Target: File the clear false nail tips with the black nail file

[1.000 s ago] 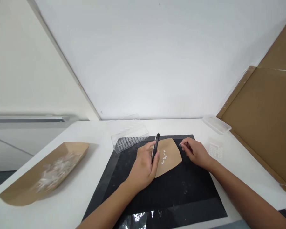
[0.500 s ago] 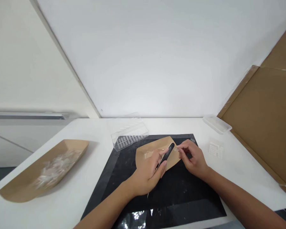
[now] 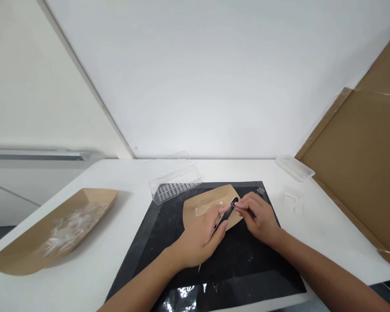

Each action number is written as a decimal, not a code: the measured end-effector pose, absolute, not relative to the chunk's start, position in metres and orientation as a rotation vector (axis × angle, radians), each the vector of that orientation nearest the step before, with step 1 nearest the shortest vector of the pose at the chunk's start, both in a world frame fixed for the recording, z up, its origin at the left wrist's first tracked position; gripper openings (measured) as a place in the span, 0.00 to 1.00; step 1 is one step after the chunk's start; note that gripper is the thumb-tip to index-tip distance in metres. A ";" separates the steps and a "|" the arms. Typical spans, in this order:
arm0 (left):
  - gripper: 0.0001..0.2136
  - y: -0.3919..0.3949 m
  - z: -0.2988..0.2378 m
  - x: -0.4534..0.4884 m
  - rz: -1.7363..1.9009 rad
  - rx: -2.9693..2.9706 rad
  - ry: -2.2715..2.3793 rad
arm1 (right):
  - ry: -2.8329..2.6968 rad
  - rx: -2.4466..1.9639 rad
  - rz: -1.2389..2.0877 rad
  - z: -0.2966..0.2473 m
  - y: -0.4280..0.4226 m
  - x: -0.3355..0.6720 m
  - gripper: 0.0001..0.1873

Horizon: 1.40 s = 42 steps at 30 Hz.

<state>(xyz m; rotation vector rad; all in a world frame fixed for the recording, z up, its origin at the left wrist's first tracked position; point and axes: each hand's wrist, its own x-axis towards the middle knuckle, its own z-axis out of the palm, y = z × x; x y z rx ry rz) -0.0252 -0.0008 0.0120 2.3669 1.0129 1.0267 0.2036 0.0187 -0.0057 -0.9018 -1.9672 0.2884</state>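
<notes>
My left hand [image 3: 201, 232] is closed around black tweezers [image 3: 228, 212], whose dark end points up and right toward my right hand. My right hand [image 3: 258, 216] is pinched together right at that end of the tweezers; what its fingertips hold is too small to make out. Both hands hover over a small brown paper tray [image 3: 205, 203] with a few tiny white pieces in it. The tray lies on a black mat [image 3: 247, 264] on the white table.
A clear plastic box of nail tips [image 3: 173, 185] sits behind the mat. A large brown paper tray of clear pieces [image 3: 56, 229] lies at the left. At the right are a white dotted sheet [image 3: 292, 201], a white shallow tray [image 3: 294, 167] and leaning cardboard [image 3: 360, 160].
My left hand has tipped the tweezers from upright to slanting right. My right hand has come in from the right until its fingertips meet the tweezers' end.
</notes>
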 end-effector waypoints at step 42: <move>0.20 -0.003 0.027 -0.025 0.558 2.404 1.111 | -1.869 -0.880 0.097 0.001 0.012 0.189 0.09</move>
